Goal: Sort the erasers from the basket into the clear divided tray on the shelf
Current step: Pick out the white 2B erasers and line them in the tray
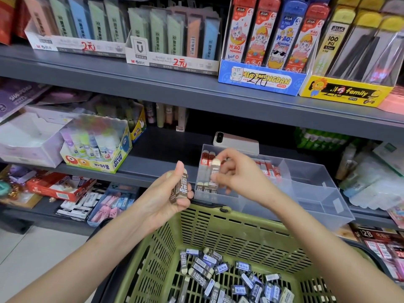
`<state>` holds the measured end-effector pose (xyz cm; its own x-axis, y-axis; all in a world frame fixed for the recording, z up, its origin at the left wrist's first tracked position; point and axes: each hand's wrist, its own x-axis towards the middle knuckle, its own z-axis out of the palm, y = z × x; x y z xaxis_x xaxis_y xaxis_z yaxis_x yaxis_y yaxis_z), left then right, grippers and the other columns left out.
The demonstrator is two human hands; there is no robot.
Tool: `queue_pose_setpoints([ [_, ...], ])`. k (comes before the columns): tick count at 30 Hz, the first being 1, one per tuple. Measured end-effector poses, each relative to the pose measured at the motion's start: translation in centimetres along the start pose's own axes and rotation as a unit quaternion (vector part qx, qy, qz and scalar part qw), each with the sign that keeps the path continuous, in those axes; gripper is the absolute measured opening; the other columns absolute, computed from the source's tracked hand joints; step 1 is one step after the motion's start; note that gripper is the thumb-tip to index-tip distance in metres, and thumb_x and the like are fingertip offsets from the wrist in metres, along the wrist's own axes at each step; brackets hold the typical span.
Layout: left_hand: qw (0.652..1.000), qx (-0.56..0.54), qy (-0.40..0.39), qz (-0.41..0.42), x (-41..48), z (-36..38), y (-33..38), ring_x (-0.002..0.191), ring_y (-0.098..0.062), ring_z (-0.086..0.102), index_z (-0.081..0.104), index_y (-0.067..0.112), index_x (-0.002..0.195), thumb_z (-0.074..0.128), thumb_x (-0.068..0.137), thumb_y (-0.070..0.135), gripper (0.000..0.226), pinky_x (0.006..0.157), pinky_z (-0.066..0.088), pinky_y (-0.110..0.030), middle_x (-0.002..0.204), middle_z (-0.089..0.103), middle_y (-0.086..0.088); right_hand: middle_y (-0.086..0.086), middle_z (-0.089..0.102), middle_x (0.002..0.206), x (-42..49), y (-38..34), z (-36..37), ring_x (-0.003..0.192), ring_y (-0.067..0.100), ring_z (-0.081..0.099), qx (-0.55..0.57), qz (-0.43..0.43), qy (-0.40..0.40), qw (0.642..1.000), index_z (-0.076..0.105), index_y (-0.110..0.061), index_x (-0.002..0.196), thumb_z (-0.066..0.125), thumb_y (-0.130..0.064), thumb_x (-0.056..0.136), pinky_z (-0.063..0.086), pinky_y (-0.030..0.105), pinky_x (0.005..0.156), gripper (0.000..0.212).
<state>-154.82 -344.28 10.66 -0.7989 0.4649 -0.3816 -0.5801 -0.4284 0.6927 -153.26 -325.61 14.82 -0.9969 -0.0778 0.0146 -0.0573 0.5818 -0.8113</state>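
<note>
Currently: both grips on erasers at the tray

- Left grip (166, 193), centre of frame: fingers and thumb curled round a small stack (180, 189) of brown-sleeved erasers, held upright. "2B" reads on the nearest sleeve. The stack hangs above the basket's far rim, just left of the tray.
- Right grip (236, 173), just right of centre: thumb and fingertips pinch one eraser (215, 169), upright, pale end on top. It sits in front of the tray's left compartment. Motion blur here; cannot tell whether it touches the tray wall.
- Tray (306, 193): clear, divided, on the middle shelf (166, 165), reaching toward the right of the frame. Left compartment holds red-sleeved erasers (206, 158) at the back and a brown-sleeved row (206, 186) standing along the front. More red sleeves show in the next compartment to the right.
- Basket (218, 232): green, slotted, fills the lower centre of the frame, its far rim close under the tray front. Loose erasers (229, 276) lie heaped on its floor, in dark and pale sleeves.
- Phone (236, 142) lies on the shelf behind the tray.
- Glue box (96, 149) stands on the same shelf, left of frame.
</note>
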Motion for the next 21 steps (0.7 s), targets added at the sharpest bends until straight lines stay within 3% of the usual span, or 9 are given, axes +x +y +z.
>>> queue_pose_setpoints([
  [6,1.000,-0.019,-0.009,-0.014,-0.2,-0.5,0.1,0.057,-0.021,0.057,0.052,0.010,0.101,0.064,0.078,0.030,0.032,0.043,0.046,-0.024,0.068,0.059,-0.012,0.008,0.065,0.075,0.8,1.8,-1.0,0.063,0.018,0.053,-0.191,0.055,-0.077,0.977,0.050,-0.018,0.103,0.067,-0.010,0.077,0.047,0.034,0.063,0.032],
  [10,1.000,-0.012,-0.009,-0.013,-0.1,-0.8,0.3,0.059,-0.021,0.056,0.055,0.010,0.096,0.066,0.077,0.030,0.030,0.044,0.046,-0.025,0.069,0.058,-0.012,0.003,0.064,0.063,2.0,1.6,-0.9,0.049,0.013,0.056,-0.209,0.114,-0.096,0.966,0.054,-0.014,0.092,0.067,-0.004,0.073,0.037,0.020,0.045,0.026],
  [12,1.000,-0.014,-0.009,-0.014,-0.1,-1.0,0.3,0.059,-0.021,0.055,0.055,0.010,0.094,0.066,0.075,0.031,0.030,0.044,0.046,-0.025,0.069,0.057,-0.012,0.002,0.064,0.059,2.6,1.7,-0.8,0.048,0.013,0.060,-0.194,0.143,-0.089,0.967,0.057,-0.012,0.080,0.068,-0.002,0.073,0.039,0.016,0.043,0.016],
  [15,1.000,-0.018,-0.008,-0.016,0.0,-1.1,0.4,0.059,-0.021,0.055,0.055,0.010,0.093,0.066,0.075,0.031,0.030,0.044,0.046,-0.025,0.069,0.056,-0.012,0.006,0.069,0.068,2.9,1.9,-0.3,0.054,0.013,0.066,-0.154,0.169,-0.082,0.970,0.060,-0.008,0.076,0.068,-0.002,0.078,0.055,0.025,0.067,0.010],
  [17,1.000,-0.017,-0.009,-0.014,0.0,-1.2,0.4,0.059,-0.021,0.055,0.055,0.009,0.093,0.065,0.075,0.031,0.030,0.044,0.046,-0.025,0.070,0.056,-0.012,0.014,0.072,0.082,3.0,1.9,-0.1,0.063,0.018,0.070,-0.144,0.183,-0.089,0.968,0.065,0.000,0.085,0.064,-0.001,0.082,0.055,0.035,0.083,0.003],
  [19,1.000,-0.015,-0.008,-0.014,0.1,-1.2,0.4,0.060,-0.021,0.054,0.055,0.009,0.094,0.065,0.075,0.031,0.030,0.044,0.046,-0.025,0.070,0.056,-0.012,0.019,0.071,0.091,3.2,2.0,0.0,0.071,0.023,0.071,-0.156,0.192,-0.091,0.965,0.065,0.008,0.097,0.057,0.001,0.086,0.056,0.038,0.083,0.015],
  [21,1.000,-0.014,-0.008,-0.015,0.1,-1.2,0.3,0.060,-0.021,0.054,0.055,0.009,0.095,0.065,0.075,0.031,0.031,0.045,0.046,-0.025,0.070,0.056,-0.012,0.021,0.068,0.096,3.3,2.0,0.2,0.078,0.028,0.068,-0.182,0.187,-0.084,0.962,0.062,0.010,0.107,0.052,0.002,0.087,0.057,0.031,0.072,0.024],
])
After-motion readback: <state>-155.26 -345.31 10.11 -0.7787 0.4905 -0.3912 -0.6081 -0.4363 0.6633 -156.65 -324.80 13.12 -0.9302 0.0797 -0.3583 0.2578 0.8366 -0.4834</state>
